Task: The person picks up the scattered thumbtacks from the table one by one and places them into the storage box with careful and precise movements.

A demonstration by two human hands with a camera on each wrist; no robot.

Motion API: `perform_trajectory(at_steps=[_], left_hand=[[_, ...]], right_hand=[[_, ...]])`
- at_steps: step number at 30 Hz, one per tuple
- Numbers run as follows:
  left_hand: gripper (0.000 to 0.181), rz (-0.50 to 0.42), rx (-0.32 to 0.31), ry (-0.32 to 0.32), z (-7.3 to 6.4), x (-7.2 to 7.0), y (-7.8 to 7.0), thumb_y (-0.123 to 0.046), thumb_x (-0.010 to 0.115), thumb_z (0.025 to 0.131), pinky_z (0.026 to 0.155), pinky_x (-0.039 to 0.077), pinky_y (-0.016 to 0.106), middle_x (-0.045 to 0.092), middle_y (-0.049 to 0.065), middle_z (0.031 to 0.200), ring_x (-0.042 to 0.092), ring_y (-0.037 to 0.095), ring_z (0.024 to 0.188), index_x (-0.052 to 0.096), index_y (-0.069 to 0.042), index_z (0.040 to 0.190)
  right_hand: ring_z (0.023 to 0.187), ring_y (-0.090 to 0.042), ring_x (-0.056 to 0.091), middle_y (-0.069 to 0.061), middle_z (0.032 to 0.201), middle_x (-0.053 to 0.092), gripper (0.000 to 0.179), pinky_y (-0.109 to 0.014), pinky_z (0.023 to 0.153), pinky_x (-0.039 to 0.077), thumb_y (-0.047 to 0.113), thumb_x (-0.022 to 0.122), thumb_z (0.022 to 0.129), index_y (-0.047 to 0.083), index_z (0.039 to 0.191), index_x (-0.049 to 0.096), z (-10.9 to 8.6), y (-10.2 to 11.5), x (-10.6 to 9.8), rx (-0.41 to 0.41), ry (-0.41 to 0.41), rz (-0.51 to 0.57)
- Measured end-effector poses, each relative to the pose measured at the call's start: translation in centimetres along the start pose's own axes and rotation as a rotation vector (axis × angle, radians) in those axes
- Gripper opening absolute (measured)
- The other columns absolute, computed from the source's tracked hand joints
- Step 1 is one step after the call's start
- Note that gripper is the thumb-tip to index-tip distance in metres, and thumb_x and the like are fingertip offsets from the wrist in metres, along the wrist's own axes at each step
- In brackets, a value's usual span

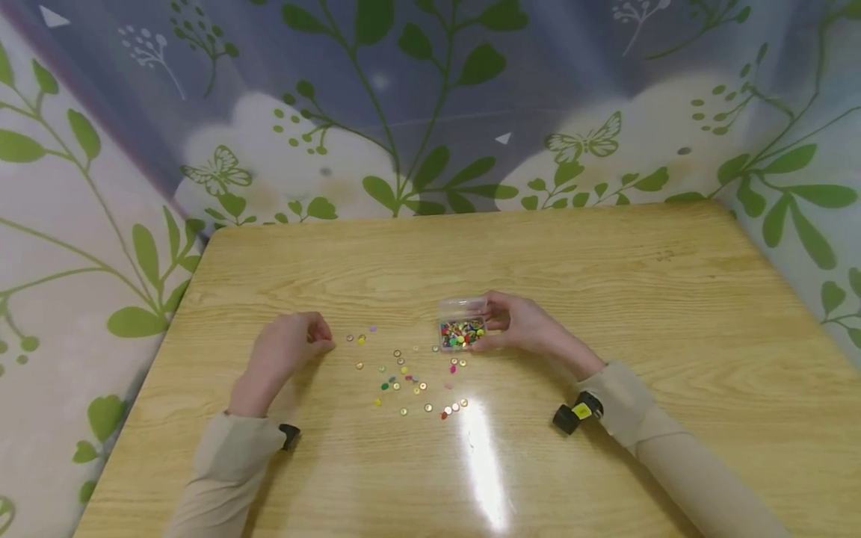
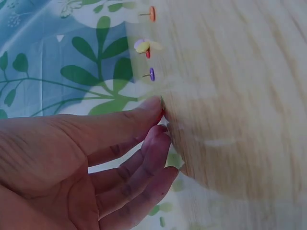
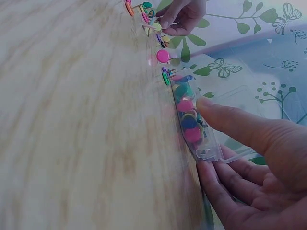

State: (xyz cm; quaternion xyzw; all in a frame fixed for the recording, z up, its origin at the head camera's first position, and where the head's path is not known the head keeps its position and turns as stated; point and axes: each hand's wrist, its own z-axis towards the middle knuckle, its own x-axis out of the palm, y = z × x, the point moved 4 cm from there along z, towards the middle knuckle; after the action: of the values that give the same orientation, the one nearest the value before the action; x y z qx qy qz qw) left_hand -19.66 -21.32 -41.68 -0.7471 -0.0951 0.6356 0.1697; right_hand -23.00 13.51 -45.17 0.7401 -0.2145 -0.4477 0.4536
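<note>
A small clear plastic box with its lid raised stands near the middle of the table, full of colourful thumbtacks. My right hand grips it by its right end, the thumb on one side and fingers on the other. More thumbtacks lie scattered in front of the box and to its left. At the left edge of this scatter, my left hand has its fingertips down at the tabletop. Its thumb and fingers are bent towards each other; whether a thumbtack is between them cannot be made out.
The wooden table meets a wall covering with printed leaves at the back and both sides. A bright light reflection lies on the near tabletop. Each wrist wears a black device.
</note>
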Motion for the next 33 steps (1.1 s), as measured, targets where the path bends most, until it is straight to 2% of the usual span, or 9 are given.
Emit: perform_trajectory(at_steps=[7, 14, 20, 23, 28, 33], left_hand=[[0.012, 0.023, -0.002, -0.03, -0.1, -0.1, 0.2, -0.017, 0.074, 0.092, 0.055, 0.042, 0.029, 0.068, 0.005, 0.078, 0.054, 0.018, 0.063, 0.066, -0.009, 0.086], [0.011, -0.016, 0.051, -0.102, 0.0, -0.5, -1.1, -0.018, 0.076, 0.092, 0.062, 0.052, 0.039, 0.075, 0.01, 0.087, 0.068, 0.025, 0.074, 0.069, -0.009, 0.09], [0.008, -0.087, 0.138, -0.11, 0.7, 0.1, -3.5, -0.021, 0.078, 0.09, 0.067, 0.054, 0.039, 0.077, 0.005, 0.087, 0.072, 0.021, 0.077, 0.074, -0.014, 0.092], [0.006, -0.1, 0.184, -0.096, 1.1, 0.5, -5.1, -0.02, 0.077, 0.091, 0.066, 0.053, 0.035, 0.077, 0.002, 0.084, 0.071, 0.016, 0.073, 0.076, -0.014, 0.093], [0.005, -0.106, 0.218, -0.068, 1.3, 1.3, -7.5, -0.019, 0.075, 0.093, 0.066, 0.053, 0.032, 0.077, 0.0, 0.085, 0.07, 0.013, 0.072, 0.076, -0.016, 0.096], [0.003, -0.115, 0.291, -0.09, 1.4, 1.9, -10.0, -0.019, 0.075, 0.093, 0.071, 0.056, 0.034, 0.078, -0.002, 0.089, 0.072, 0.014, 0.076, 0.077, -0.019, 0.096]], right_hand=[[0.12, -0.038, 0.062, -0.018, 0.13, 0.059, 0.058, -0.04, 0.101, 0.052, 0.015, 0.088, 0.079, 0.005, 0.128, 0.059, 0.1, 0.1, 0.1, -0.01, 0.004, 0.011], [0.123, -0.039, 0.061, -0.017, 0.13, 0.06, 0.06, -0.043, 0.102, 0.051, 0.014, 0.088, 0.079, 0.007, 0.131, 0.059, 0.1, 0.1, -0.1, 0.0, 0.002, 0.025], [0.122, -0.039, 0.061, -0.018, 0.129, 0.06, 0.06, -0.043, 0.102, 0.051, 0.015, 0.088, 0.078, 0.007, 0.13, 0.059, 0.1, 0.0, -0.2, -0.001, 0.001, 0.02], [0.122, -0.04, 0.061, -0.018, 0.129, 0.059, 0.059, -0.043, 0.102, 0.052, 0.017, 0.088, 0.079, 0.006, 0.128, 0.059, 0.1, -0.1, -0.1, -0.005, 0.006, 0.016], [0.122, -0.04, 0.061, -0.019, 0.13, 0.059, 0.058, -0.043, 0.102, 0.051, 0.016, 0.088, 0.079, 0.006, 0.128, 0.058, 0.1, 0.0, 0.0, -0.004, 0.008, 0.027], [0.123, -0.039, 0.06, -0.019, 0.131, 0.059, 0.061, -0.043, 0.102, 0.051, 0.014, 0.088, 0.079, 0.005, 0.131, 0.058, 0.2, 0.0, 0.1, -0.003, 0.006, 0.039]])
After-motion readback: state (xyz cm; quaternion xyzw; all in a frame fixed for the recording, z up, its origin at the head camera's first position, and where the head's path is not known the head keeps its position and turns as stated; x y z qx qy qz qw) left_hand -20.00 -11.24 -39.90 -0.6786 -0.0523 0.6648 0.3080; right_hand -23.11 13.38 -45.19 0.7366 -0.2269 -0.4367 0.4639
